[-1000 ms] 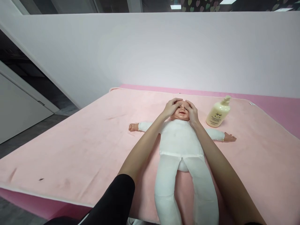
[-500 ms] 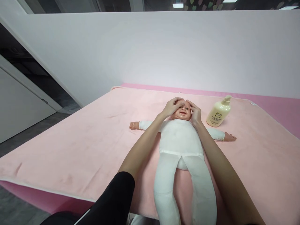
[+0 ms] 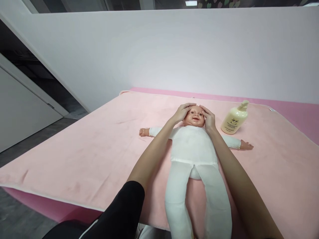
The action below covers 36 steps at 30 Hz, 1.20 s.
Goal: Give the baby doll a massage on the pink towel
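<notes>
A baby doll (image 3: 194, 144) with a white cloth body lies face up, arms spread to both sides and legs toward me. My left hand (image 3: 183, 113) rests on the left side of the doll's head (image 3: 195, 117), its fingers stretched along the temple and top. On the opposite side, my right hand (image 3: 208, 118) touches the head with extended fingers near the forehead and cheek. Between the hands the doll's eyes and smiling mouth show. A pale yellow pump bottle (image 3: 234, 120) stands to the right of my right hand, beyond the doll's arm.
Under the doll spreads a light pink blanket (image 3: 99, 142) over a darker pink surface (image 3: 294, 116). A white wall panel (image 3: 174, 49) rises behind it. Grey floor (image 3: 22, 212) lies past the left edge, with a white door (image 3: 22, 109) farther off.
My left hand's fingers have slid from across the doll's forehead and eye outward to the side of its head, uncovering the eye. My right hand stays at its side with little change.
</notes>
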### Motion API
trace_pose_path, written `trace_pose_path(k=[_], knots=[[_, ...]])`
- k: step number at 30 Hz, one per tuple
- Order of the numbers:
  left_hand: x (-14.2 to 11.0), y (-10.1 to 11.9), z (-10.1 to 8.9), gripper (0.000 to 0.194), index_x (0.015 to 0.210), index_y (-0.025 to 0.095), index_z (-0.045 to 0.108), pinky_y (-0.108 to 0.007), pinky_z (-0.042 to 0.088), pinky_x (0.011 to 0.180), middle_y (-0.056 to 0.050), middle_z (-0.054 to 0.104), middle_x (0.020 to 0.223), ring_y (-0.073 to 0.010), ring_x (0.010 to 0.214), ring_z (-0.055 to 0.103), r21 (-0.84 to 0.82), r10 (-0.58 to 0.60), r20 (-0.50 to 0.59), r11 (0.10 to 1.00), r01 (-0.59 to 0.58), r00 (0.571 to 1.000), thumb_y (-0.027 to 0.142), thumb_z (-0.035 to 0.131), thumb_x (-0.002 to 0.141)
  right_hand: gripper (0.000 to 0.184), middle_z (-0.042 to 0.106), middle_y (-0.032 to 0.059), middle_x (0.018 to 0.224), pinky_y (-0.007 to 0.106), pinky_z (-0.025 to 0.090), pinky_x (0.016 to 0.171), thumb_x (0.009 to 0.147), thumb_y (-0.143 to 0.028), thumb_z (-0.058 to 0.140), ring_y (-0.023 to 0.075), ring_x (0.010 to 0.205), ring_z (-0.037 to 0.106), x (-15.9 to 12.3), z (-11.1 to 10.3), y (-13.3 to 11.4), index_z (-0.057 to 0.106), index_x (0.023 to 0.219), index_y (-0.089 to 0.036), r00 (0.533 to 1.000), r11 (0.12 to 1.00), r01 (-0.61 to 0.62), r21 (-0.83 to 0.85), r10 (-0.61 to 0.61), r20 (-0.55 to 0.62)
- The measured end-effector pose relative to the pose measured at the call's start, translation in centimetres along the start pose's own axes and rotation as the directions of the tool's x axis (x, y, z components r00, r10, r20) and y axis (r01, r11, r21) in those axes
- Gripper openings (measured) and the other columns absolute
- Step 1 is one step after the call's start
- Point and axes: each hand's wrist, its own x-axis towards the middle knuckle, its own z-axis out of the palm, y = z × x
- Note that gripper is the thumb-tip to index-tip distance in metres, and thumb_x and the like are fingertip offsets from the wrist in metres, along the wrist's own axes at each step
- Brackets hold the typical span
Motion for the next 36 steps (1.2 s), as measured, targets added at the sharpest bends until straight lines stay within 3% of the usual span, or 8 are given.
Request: trace_pose_path(k=[3,7,12,17,22,26,31,36], knots=[[0.1,-0.2,0.1,0.035,0.104,0.012,0.061,-0.027,0.039,0.095,-0.007,0.059,0.117,-0.0159,0.109,0.052,0.015,0.031,-0.013,0.999,-0.031,0.999,0.016,0.039,0.077,0.035,0.062,0.0048,0.11,0.037,0.037,0.101,0.064,-0.017,0.047,0.0196,0.11,0.052,0.2,-0.1,0.3,0.065,0.093,-0.014,1.0,1.0,0.018,-0.013,-0.018,0.003],[-0.1,-0.1,0.3,0.035,0.105,0.012,0.06,-0.029,0.042,0.09,-0.009,0.06,0.115,-0.0183,0.105,0.054,0.017,0.058,-0.009,0.998,-0.057,0.998,0.03,0.05,0.078,0.035,0.063,0.0042,0.107,0.037,0.039,0.099,0.067,-0.018,0.042,0.0195,0.108,0.053,0.5,-0.2,0.9,0.066,0.093,-0.015,1.0,1.0,0.017,-0.011,-0.017,-0.009],[-0.3,0.3,0.4,0.037,0.105,0.011,0.061,-0.03,0.042,0.089,-0.011,0.061,0.114,-0.0197,0.103,0.055,0.025,0.037,-0.033,0.999,-0.036,0.999,0.029,0.059,0.072,0.032,0.063,0.0052,0.107,0.037,0.04,0.098,0.067,-0.029,0.058,0.0204,0.106,0.054,0.5,-0.2,1.2,0.066,0.095,-0.015,0.998,0.998,0.06,-0.008,-0.06,-0.009],[-0.6,0.6,0.1,0.035,0.107,0.013,0.061,-0.031,0.042,0.091,-0.009,0.059,0.118,-0.0197,0.106,0.054,-0.084,-0.033,0.002,0.996,0.033,0.999,0.025,0.053,0.075,0.038,0.063,0.0063,0.108,0.038,0.04,0.098,0.063,-0.032,0.066,0.0211,0.106,0.054,0.5,-0.2,1.1,0.066,0.097,-0.015,0.996,0.996,0.082,-0.034,-0.082,0.022],[-0.7,0.9,0.0,0.035,0.105,0.012,0.062,-0.031,0.039,0.094,-0.008,0.059,0.119,-0.0189,0.11,0.052,-0.086,-0.045,0.001,0.995,0.045,0.999,0.016,0.043,0.076,0.028,0.063,0.0055,0.108,0.038,0.036,0.101,0.07,-0.025,0.057,0.02,0.109,0.052,0.7,-0.3,1.2,0.067,0.094,-0.015,0.996,0.996,0.084,-0.037,-0.083,0.016],[-0.6,0.7,0.0,0.036,0.102,0.011,0.063,-0.031,0.038,0.096,-0.008,0.06,0.117,-0.0184,0.111,0.052,-0.079,-0.021,-0.019,0.997,0.019,1.0,0.013,0.039,0.075,0.031,0.064,0.0037,0.106,0.036,0.037,0.101,0.069,-0.014,0.046,0.0177,0.107,0.054,0.7,-0.3,1.2,0.067,0.091,-0.015,0.996,0.996,0.084,-0.029,-0.084,-0.007],[-0.3,0.2,0.4,0.035,0.102,0.011,0.063,-0.033,0.041,0.093,-0.01,0.062,0.112,-0.0208,0.105,0.055,-0.077,0.033,-0.034,0.996,-0.036,0.999,0.032,0.053,0.077,0.03,0.063,0.0047,0.108,0.037,0.037,0.101,0.073,-0.023,0.047,0.0192,0.109,0.052,0.5,-0.3,1.4,0.067,0.094,-0.015,0.993,0.992,0.117,-0.051,-0.118,-0.003],[-0.2,0.1,0.5,0.039,0.104,0.013,0.062,-0.032,0.043,0.091,-0.011,0.062,0.113,-0.0208,0.104,0.056,0.037,0.052,-0.068,0.998,-0.05,0.996,0.027,0.063,0.068,0.039,0.061,0.0053,0.113,0.036,0.038,0.1,0.066,-0.034,0.064,0.0206,0.111,0.052,0.1,-0.5,1.3,0.065,0.101,-0.017,0.984,0.977,0.177,-0.119,-0.172,0.05]])
